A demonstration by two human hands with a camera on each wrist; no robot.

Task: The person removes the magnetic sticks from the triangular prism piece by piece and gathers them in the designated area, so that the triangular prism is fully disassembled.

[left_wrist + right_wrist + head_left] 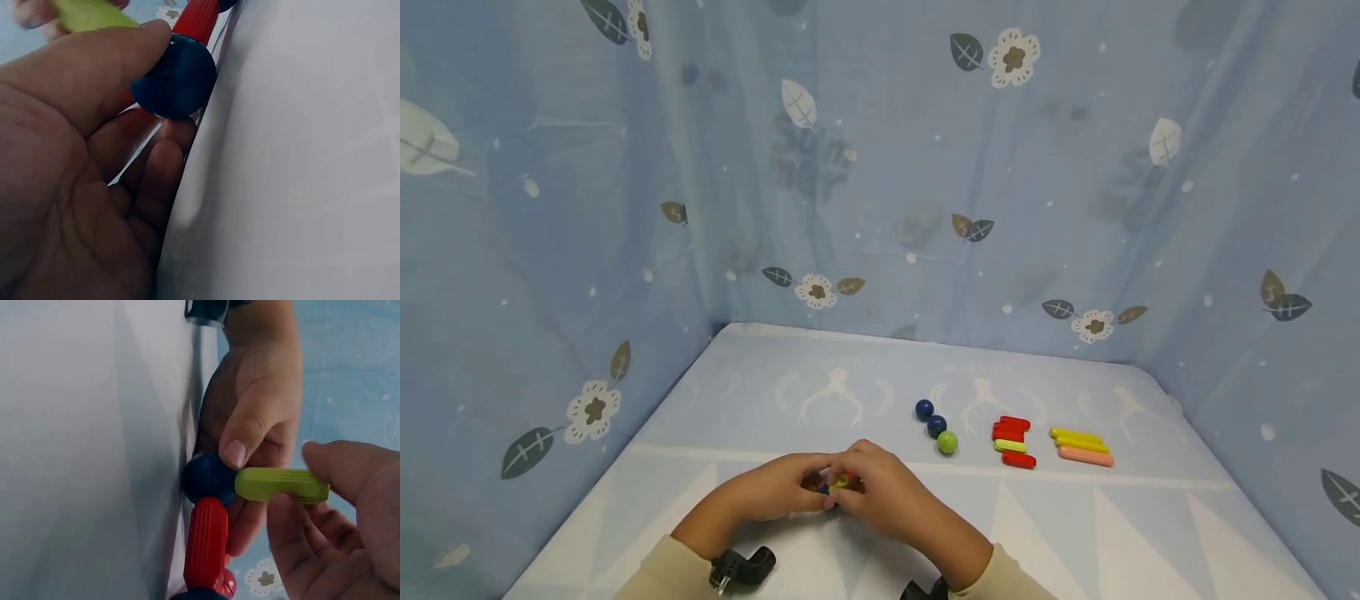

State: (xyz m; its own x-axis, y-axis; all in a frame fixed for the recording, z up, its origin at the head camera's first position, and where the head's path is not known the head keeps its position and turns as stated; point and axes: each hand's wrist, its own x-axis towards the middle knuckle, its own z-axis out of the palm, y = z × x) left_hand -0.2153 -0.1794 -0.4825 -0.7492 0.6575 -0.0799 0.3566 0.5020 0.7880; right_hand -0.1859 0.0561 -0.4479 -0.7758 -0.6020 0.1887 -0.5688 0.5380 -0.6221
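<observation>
In the head view, my left hand [782, 489] and right hand [883, 492] meet low over the table and partly hide what they hold. Between its thumb and fingers my left hand holds a dark blue ball [176, 78]. A red ribbed rod [207, 540] joins that ball in the right wrist view, with another dark blue ball [199, 594] at its far end. My right hand pinches a lime green rod [281, 485] between thumb and finger, one end touching the held ball. A red ball [230, 583] shows partly behind the red rod.
Right of the hands lie two dark blue balls [936, 426] and a green ball [947, 442]. Further right are red rods [1018, 460] with a lime rod [1010, 446], then yellow rods [1081, 447] and a peach rod [1086, 457]. Patterned curtains [880, 167] surround the table.
</observation>
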